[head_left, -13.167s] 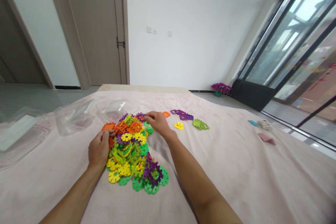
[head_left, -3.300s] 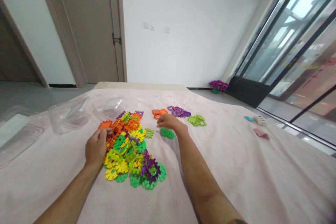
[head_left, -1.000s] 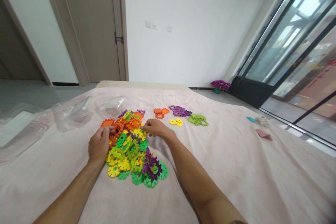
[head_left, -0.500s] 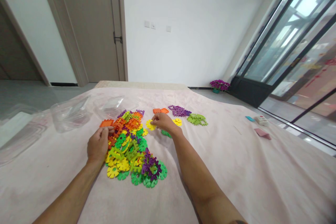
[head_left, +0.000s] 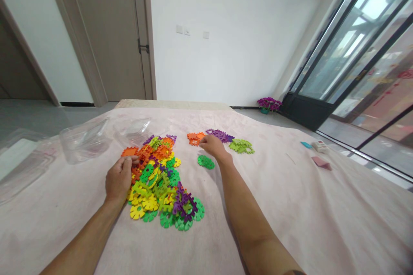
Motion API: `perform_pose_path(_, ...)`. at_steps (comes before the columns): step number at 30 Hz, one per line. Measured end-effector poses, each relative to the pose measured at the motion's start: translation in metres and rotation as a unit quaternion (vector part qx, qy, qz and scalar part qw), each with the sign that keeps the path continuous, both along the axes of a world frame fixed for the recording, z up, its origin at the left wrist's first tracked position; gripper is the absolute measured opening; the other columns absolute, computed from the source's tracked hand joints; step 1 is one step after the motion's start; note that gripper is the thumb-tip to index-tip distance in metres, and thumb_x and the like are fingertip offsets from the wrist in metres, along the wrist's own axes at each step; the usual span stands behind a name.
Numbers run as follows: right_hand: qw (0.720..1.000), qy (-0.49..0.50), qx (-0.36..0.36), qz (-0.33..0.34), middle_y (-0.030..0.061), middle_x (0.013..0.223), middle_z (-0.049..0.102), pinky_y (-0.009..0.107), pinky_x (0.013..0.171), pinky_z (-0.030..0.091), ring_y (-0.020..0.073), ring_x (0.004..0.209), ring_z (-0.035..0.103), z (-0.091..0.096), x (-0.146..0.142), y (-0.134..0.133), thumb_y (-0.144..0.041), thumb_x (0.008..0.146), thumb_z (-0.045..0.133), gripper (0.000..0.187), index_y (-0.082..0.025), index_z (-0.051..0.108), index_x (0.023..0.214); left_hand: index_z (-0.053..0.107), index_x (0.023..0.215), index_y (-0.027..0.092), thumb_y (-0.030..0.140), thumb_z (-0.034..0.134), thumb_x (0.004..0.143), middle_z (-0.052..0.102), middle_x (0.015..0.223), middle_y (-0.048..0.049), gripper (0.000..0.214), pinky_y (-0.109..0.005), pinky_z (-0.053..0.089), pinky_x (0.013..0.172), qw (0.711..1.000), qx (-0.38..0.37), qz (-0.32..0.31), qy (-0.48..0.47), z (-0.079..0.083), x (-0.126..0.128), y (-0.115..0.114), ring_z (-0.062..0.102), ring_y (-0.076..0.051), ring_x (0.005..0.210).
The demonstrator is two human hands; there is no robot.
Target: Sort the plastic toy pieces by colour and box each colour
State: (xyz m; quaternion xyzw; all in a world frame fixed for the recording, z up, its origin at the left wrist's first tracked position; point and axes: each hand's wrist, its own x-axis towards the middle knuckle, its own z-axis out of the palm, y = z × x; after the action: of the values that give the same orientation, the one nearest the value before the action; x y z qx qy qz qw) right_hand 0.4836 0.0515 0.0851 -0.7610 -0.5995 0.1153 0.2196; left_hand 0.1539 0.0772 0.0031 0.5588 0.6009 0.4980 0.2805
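A heap of plastic interlocking building pieces (head_left: 155, 184) in yellow, green, orange and purple lies on the pink cloth. My left hand (head_left: 118, 178) rests against the heap's left edge, thumb and fingers pinched at the orange pieces; what lies between them is hidden. An orange toothed piece (head_left: 130, 151) sits just beyond its fingertips. Right of the heap, my right hand (head_left: 214, 146) is closed with fingers pointing down, and its contents are hidden. Near it lie orange pieces (head_left: 195, 138), a purple group (head_left: 219, 135), light green pieces (head_left: 242, 146) and green discs (head_left: 205, 162).
Clear plastic containers (head_left: 85, 144) stand at the left of the cloth-covered table (head_left: 290, 223). A pink scrap (head_left: 321, 163), a small white box (head_left: 320, 146) and a blue item (head_left: 306, 145) lie at the right. Purple flowers (head_left: 269, 103) stand on the floor beyond.
My right hand has moved right from beside the heap with the yellow disc, which is out of sight now. It covers the yellow pieces seen before. My left hand has barely moved.
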Motion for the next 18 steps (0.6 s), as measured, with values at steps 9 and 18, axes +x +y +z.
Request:
perform_pose_path(9,0.985,0.039,-0.11,0.128,0.0013,0.074,0.07,0.022,0.057,0.036,0.0141,0.069,0.06,-0.025,-0.07,0.004,-0.04,0.082,0.067,0.021,-0.02,0.075,0.083,0.074,0.105,0.02,0.049,0.046,0.09,0.078,0.097,-0.0061,0.042,-0.036,0.049,0.092,1.0,0.007,-0.004,0.001,-0.003,-0.002,0.003,0.069,-0.026,0.096)
perform_pose_path(18,0.983,0.094,-0.106,0.113,-0.0005,0.069,0.068,0.021,0.058,0.037,0.0104,0.061,0.057,-0.035,-0.073,0.012,-0.034,0.088,0.059,0.023,-0.018,0.073,0.079,0.074,0.106,0.02,0.048,0.044,0.091,0.078,0.098,-0.0055,0.043,-0.036,0.05,0.091,1.0,0.01,0.002,0.017,-0.002,-0.001,0.0,0.07,-0.025,0.094)
